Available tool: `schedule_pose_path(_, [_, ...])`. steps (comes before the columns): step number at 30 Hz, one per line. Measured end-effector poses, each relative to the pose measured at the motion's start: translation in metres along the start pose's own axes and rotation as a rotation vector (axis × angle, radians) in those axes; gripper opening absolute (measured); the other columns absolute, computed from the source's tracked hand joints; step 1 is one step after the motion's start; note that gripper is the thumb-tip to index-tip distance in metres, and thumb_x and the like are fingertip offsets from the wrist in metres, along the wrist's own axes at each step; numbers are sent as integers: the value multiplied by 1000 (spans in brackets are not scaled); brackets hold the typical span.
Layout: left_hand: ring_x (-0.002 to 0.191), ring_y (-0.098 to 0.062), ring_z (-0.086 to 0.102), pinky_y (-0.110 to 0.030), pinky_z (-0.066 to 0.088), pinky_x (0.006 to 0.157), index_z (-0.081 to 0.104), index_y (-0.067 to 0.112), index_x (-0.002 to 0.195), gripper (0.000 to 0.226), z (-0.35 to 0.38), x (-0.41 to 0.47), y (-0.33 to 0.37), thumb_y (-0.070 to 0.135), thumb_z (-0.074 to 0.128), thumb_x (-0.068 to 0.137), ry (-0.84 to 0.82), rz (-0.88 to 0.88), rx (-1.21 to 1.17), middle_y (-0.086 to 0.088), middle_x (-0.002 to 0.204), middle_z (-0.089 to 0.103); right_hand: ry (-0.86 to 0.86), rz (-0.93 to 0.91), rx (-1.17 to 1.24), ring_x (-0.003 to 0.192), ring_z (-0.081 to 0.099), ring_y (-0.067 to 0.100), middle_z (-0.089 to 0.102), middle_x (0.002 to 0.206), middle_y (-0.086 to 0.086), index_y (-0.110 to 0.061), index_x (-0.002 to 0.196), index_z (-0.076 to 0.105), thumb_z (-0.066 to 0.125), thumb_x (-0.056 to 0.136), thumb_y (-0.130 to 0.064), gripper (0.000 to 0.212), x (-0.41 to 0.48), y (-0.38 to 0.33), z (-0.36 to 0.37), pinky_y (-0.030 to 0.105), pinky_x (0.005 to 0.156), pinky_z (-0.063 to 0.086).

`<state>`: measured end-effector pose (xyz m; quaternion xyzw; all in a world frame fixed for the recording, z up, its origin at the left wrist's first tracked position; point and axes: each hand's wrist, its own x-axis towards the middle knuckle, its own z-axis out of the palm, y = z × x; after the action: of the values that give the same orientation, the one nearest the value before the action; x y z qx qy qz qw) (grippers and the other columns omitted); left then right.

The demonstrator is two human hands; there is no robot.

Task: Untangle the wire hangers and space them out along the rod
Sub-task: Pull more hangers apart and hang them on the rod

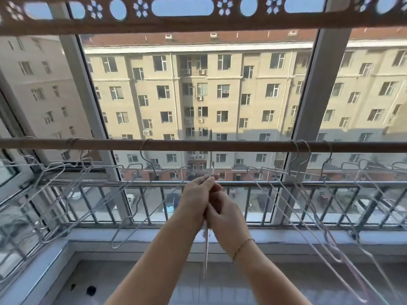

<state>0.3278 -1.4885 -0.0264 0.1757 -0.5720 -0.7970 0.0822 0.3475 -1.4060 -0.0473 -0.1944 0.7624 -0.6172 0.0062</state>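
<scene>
Left hand (196, 194) and right hand (224, 214) both grip one thin silver wire hanger (206, 249), seen edge-on and hooked over the brown horizontal rod (242, 146) at its middle. Other wire hangers (308, 194) hang bunched on either side.

- Legible text, labels, brands, numbers, signs: none can be read on any surface in view.
</scene>
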Motion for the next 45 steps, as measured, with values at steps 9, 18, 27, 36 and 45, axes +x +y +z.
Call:
schedule_pose_path(9, [43, -11, 43, -19, 38, 42, 58, 11, 77, 25, 4, 18, -18, -1, 43, 93, -22, -18, 77, -6, 58, 50, -121, 104, -165, 52, 57, 4, 61, 63, -5, -23, 82, 57, 53, 89, -27, 10, -5, 23, -25, 17, 51, 45])
schedule_pose_path(18, [62, -11, 49, -7, 40, 47, 67, 6, 95, 28, -53, -5, -54, -9, 45, 84, -172, -74, 632, -5, 70, 60, -46, 79, -497, 122, 41, 13, 46, 121, -3, -16, 127, 46, 51, 87, -12, 40, -11, 67, -49, 21, 102, 27])
schedule_pose_path(27, [76, -13, 53, -2, 37, 49, 68, 8, 95, 29, -71, -20, -62, -1, 40, 93, -158, 54, 720, -5, 91, 67, -193, 205, -776, 87, 61, 22, 65, 80, -1, -22, 76, 55, 52, 87, -26, 12, -31, 69, -52, 34, 79, 45])
schedule_pose_path(36, [67, -11, 57, -28, 49, 70, 65, 15, 83, 22, -27, -59, -78, 31, 52, 92, -47, 184, 508, 2, 75, 67, -55, 241, -311, 43, 48, 10, 49, 42, -3, -17, 78, 62, 47, 91, -9, 22, -81, 34, -80, 28, 52, 45])
schedule_pose_path(45, [83, -17, 63, -37, 53, 85, 65, 16, 107, 20, 61, -59, -16, 14, 51, 93, -322, 310, 387, -7, 93, 71, 281, 57, -270, 59, 53, 24, 58, 64, 6, -34, 92, 50, 47, 90, -8, 26, -46, -9, -109, 53, 65, 50])
